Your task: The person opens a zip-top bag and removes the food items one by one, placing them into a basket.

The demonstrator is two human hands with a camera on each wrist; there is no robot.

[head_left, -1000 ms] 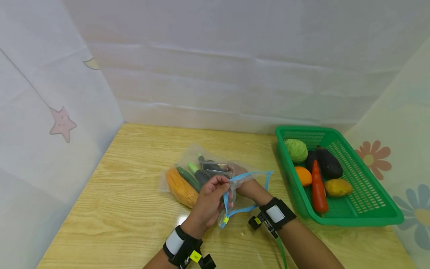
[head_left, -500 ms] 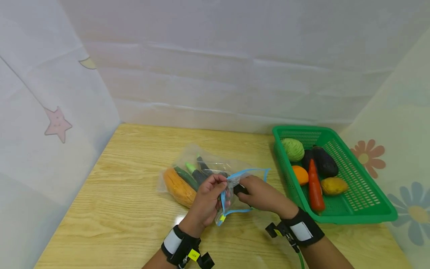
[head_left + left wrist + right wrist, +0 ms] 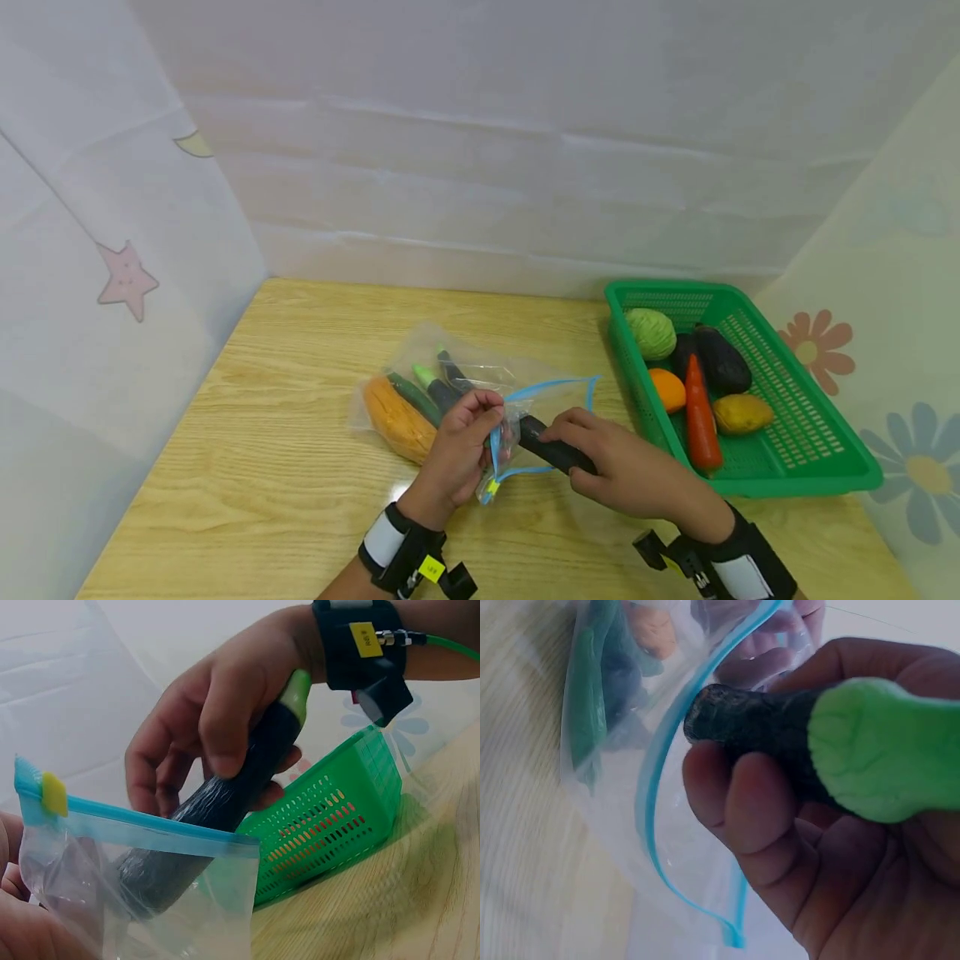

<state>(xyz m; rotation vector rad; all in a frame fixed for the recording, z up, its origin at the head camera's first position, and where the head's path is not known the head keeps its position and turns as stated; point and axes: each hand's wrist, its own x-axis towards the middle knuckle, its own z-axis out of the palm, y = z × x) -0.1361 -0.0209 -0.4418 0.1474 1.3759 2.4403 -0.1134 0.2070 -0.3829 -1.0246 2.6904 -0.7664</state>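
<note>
Nearest the wearer, the left wrist strap (image 3: pixel 386 537) and the right wrist strap (image 3: pixel 742 560) each bear a yellow marker, the left tag (image 3: pixel 431 569) and the right tag (image 3: pixel 366 640), whose characters are too small and blurred to read. The left hand (image 3: pixel 465 446) pinches the edge of a clear bag (image 3: pixel 217 915), its grip narrow, presumably so that the mouth, edged by a blue strip (image 3: pixel 543 387) with a yellow slider (image 3: pixel 54 793), stands apart. The right hand (image 3: pixel 630 467) holds a long dark eggplant (image 3: pixel 558 450), fingers around the body and green stem end toward the wrist, an orientation that probably lets the blunt end face the bag; that end appears through the film, just inside the mouth. Farther along the table (image 3: pixel 262 467) rests the bag's far end, likely steadied by the weight of an orange vegetable (image 3: pixel 397 417), a cucumber (image 3: pixel 415 398) and dark vegetables (image 3: pixel 442 393) with green tips. To the right stands a green basket (image 3: pixel 795 485) of produce, apparently within the right hand's reach. No brand is discernible on bag or basket.
</note>
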